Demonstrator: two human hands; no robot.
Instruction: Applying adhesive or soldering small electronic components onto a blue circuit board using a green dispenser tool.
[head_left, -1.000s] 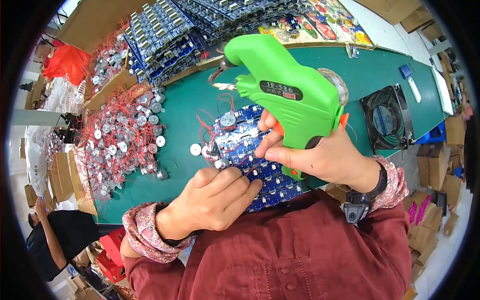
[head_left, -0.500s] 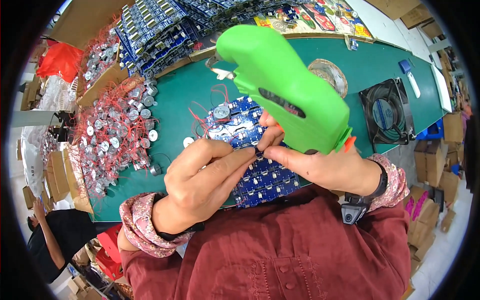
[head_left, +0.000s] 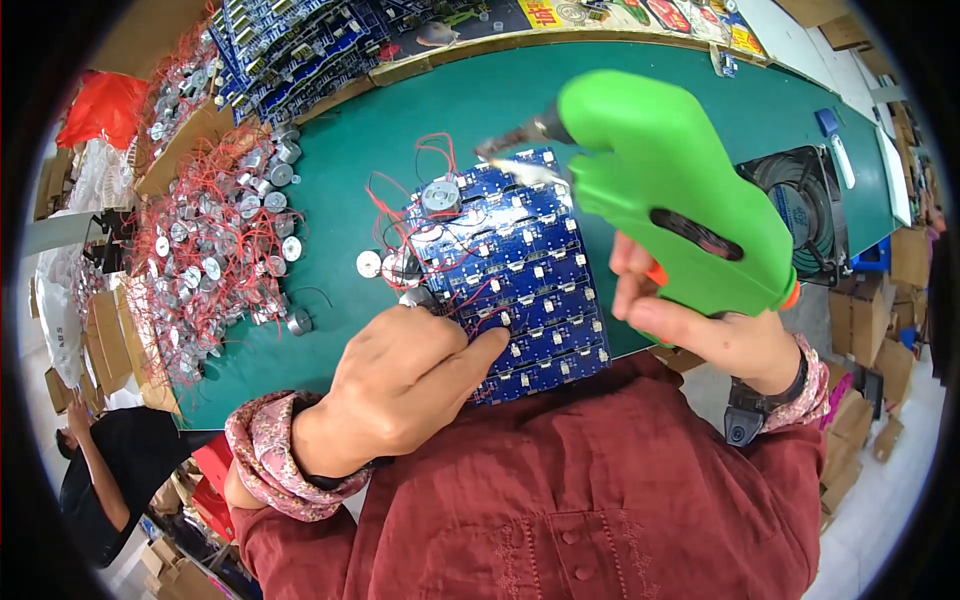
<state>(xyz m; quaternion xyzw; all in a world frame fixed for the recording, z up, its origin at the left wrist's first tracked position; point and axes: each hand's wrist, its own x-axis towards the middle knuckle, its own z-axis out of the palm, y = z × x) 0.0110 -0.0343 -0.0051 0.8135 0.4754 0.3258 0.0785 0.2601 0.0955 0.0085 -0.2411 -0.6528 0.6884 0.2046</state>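
Observation:
My right hand (head_left: pixel 710 335) grips a bright green soldering gun (head_left: pixel 685 180) with an orange trigger. Its metal tip and white nozzle point left above the far part of a blue circuit board panel (head_left: pixel 555 310). My left hand (head_left: pixel 395 375) is closed over the panel's near left side, thumb and forefinger pinched at a thin red wire (head_left: pixel 482 322). A small silver motor (head_left: pixel 441 198) with red leads rests on the panel's far left corner. Another motor (head_left: pixel 418 298) shows just beyond my left knuckles, and further ones lie beside the panel's left edge.
A heap of small motors with tangled red wires (head_left: pixel 215 260) covers the left of the green table (head_left: pixel 345 150). Stacked blue circuit boards (head_left: pixel 300 60) stand at the far left. A black fan (head_left: pixel 795 200) sits right, partly behind the gun. At the left, another person's arm (head_left: pixel 100 470) shows.
My right hand has drawn the soldering gun rightward, away from my left fingertips, uncovering more of the panel. My left hand has shifted slightly down, and the round dish is now hidden behind the gun.

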